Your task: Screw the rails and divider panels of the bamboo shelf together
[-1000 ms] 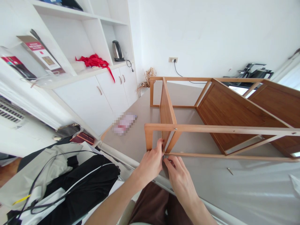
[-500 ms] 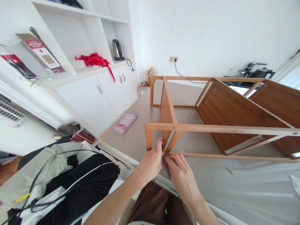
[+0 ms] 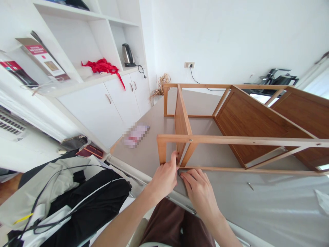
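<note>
Head view: the light-brown bamboo shelf frame lies on its side on the grey bench. Its near corner sits under both hands; if they push unevenly, the joint may skew or pinch a fingertip. The left hand curls half closed against the corner post. The right hand presses its bent fingers at the low rail; whether they grip something small, I cannot tell
</note>
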Tool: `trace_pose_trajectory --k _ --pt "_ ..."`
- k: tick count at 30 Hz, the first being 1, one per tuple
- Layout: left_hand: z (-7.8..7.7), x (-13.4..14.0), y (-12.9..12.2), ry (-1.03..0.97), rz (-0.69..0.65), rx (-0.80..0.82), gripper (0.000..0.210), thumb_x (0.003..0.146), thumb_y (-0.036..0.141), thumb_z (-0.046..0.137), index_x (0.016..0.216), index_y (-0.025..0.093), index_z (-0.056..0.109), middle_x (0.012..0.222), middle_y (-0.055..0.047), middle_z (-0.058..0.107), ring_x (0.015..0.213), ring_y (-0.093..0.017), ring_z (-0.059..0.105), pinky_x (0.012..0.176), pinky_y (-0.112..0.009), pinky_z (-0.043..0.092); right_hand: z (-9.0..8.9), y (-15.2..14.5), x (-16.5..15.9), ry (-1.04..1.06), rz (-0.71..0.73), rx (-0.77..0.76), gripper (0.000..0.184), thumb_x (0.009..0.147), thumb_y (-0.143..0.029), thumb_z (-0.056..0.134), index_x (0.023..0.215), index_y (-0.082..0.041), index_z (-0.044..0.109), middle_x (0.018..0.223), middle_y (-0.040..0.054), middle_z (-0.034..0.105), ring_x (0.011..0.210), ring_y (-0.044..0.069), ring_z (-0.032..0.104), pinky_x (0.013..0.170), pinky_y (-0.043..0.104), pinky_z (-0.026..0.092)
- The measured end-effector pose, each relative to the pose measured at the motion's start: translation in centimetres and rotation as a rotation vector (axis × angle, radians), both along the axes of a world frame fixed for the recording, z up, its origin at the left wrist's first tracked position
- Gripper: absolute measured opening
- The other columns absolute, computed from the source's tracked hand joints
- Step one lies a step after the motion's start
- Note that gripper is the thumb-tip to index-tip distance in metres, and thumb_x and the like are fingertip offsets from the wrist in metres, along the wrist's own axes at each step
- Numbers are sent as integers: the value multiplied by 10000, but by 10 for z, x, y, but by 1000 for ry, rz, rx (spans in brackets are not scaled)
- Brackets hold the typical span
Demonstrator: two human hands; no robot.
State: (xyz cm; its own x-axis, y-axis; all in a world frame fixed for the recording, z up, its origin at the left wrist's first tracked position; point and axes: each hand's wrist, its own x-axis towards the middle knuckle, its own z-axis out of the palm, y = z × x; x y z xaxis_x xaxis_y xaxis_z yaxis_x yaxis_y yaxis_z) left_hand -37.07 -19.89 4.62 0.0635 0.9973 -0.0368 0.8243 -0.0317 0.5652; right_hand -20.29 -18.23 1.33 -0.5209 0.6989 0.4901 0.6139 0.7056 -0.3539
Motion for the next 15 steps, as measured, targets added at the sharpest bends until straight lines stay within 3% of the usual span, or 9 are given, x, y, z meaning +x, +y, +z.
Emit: trace_pose_trajectory --k 9,15 --pt "1 0 0 -20 3 4 554 960 147 440 1451 211 192 1027 -103 731 863 -251 731 765 -333 523 3 -4 7 -85 30 33 219 990 -124 454 976 -182 665 954 72 640 871 214 551 765 348 420" --pt "2 0 1 -25 -6 -7 596 943 124 444 1463 209 167 1108 -122 719 953 -274 720 777 -346 520 4 -7 6 -104 18 55 283 968 -70 415 1036 -195 660 972 92 556 895 223 519 759 338 456"
